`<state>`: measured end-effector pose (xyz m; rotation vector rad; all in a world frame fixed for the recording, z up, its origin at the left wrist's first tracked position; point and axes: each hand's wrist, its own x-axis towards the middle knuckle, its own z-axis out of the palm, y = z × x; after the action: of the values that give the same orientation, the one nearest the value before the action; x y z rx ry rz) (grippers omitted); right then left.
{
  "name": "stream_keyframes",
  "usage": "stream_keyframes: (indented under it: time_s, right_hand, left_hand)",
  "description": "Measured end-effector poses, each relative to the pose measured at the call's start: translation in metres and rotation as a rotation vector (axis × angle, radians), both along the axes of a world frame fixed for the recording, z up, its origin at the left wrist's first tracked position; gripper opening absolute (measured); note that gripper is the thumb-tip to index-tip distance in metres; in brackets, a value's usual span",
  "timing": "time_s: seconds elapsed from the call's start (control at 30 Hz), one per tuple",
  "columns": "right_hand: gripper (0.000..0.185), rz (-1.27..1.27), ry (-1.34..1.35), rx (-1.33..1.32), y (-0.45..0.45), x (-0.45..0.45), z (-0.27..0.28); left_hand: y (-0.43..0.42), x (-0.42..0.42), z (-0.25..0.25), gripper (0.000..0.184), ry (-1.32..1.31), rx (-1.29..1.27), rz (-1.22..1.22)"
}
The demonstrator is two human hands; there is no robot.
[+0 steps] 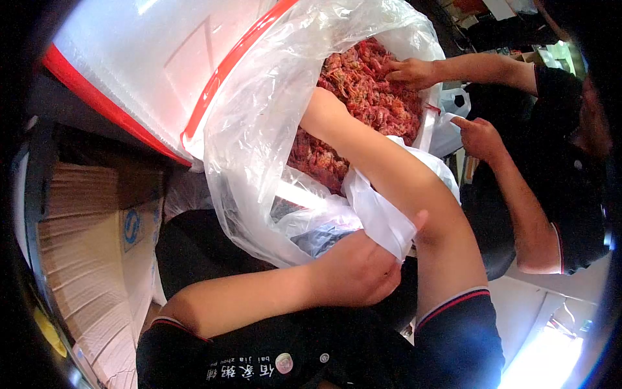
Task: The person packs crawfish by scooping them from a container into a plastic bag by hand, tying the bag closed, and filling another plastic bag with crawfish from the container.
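A clear plastic liner bag (pixel 249 129) holds a heap of red, knobbly food pieces (pixel 369 84) whose kind I cannot make out. My left hand (pixel 359 269) is closed on the bunched rim of a white plastic bag (pixel 382 211), low in front of my chest. Across it my right forearm stretches up to the heap. At the heap's left side, my right hand (pixel 321 111) is down by the liner, its fingers out of sight. The white bag hangs around my right forearm, beside the heap.
Opposite me, a co-worker's hand (pixel 414 72) touches the heap, and that person's other hand (pixel 479 137) grips another white bag (pixel 447 133). A white container with a red rim (pixel 236 55) stands upper left. Cardboard (pixel 84 227) lies at left; a bright light (pixel 547 356) shows lower right.
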<state>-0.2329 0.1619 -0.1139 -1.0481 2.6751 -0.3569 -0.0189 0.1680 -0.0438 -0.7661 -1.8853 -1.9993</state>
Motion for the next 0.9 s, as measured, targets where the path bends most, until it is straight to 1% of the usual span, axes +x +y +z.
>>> stream_keyframes:
  time_s: [0.03,0.1,0.13,0.2,0.23,0.3,0.37,0.4,0.43,0.47,0.5,0.57,0.63,0.67,0.7,0.77,0.8,0.87,0.9]
  right_hand:
    - [0.035,-0.004,-0.001,0.0,-0.001,0.0,0.0]
    - [0.032,0.064,0.14,0.111,-0.001,-0.003,0.002]
    - [0.032,0.062,0.141,0.113,-0.001,0.0,0.013]
    - [0.031,-0.054,-0.042,-0.034,0.011,0.005,0.042]
    - [0.031,-0.049,-0.043,-0.029,0.018,0.004,0.051]
    - [0.028,-0.264,-0.202,-0.094,0.037,0.002,0.068]
    - [0.029,-0.449,-0.441,-0.403,0.062,0.015,0.098]
    - [0.03,-0.488,-0.484,-0.587,0.078,0.026,0.11]
    - [0.032,-0.526,-0.528,-0.771,0.096,0.038,0.121]
    - [0.034,-0.553,-0.454,-0.803,0.119,0.052,0.127]
    - [0.036,-0.579,-0.38,-0.836,0.142,0.064,0.131]
    - [0.03,-0.439,-0.571,-0.888,0.174,0.085,0.143]
    - [0.034,-0.412,-0.359,-0.364,0.172,0.099,0.15]
    - [0.039,-0.295,-0.218,-0.187,0.165,0.104,0.153]
    - [0.039,-0.3,-0.218,-0.188,0.16,0.106,0.158]
    - [0.042,-0.306,-0.067,-0.145,0.148,0.104,0.168]
    - [0.039,-0.331,-0.016,-0.15,0.135,0.098,0.175]
    - [0.033,-0.306,-0.027,-0.316,0.107,0.068,0.16]
    - [0.031,-0.237,0.021,-0.332,0.092,0.046,0.142]
  left_hand:
    - [-0.001,0.0,0.002,0.075,-0.022,0.011,-0.012]
    - [-0.002,-0.001,0.004,0.074,-0.045,0.022,-0.031]
    - [-0.004,-0.002,0.005,0.074,-0.016,0.009,-0.01]
    - [-0.005,-0.004,0.006,0.074,0.01,0.0,0.015]
    - [-0.004,-0.005,0.006,0.073,0.043,-0.023,0.051]
    - [-0.004,-0.006,0.005,0.072,0.076,-0.041,0.087]
    - [-0.004,-0.007,0.006,0.073,0.051,-0.068,0.086]
    - [-0.005,-0.008,0.007,0.074,0.044,-0.076,0.088]
    - [-0.005,-0.009,0.008,0.075,-0.035,0.028,0.032]
    - [-0.005,-0.009,0.009,0.077,-0.114,0.131,-0.024]
    - [-0.005,-0.009,0.009,0.077,-0.115,0.132,-0.016]
    - [-0.005,-0.009,0.009,0.079,-0.15,0.191,-0.008]
    - [-0.003,-0.008,0.006,0.079,-0.13,0.164,0.008]
    - [-0.002,-0.006,0.005,0.079,-0.107,0.135,0.021]
    - [-0.001,-0.005,0.005,0.079,-0.108,0.134,0.016]
    - [-0.001,-0.003,0.006,0.066,-0.082,0.118,0.024]
    - [0.0,-0.002,0.007,0.066,-0.079,0.118,0.025]
    - [0.0,-0.001,0.007,0.063,-0.087,0.093,-0.019]
    - [0.001,-0.002,0.007,0.063,-0.083,0.088,-0.022]
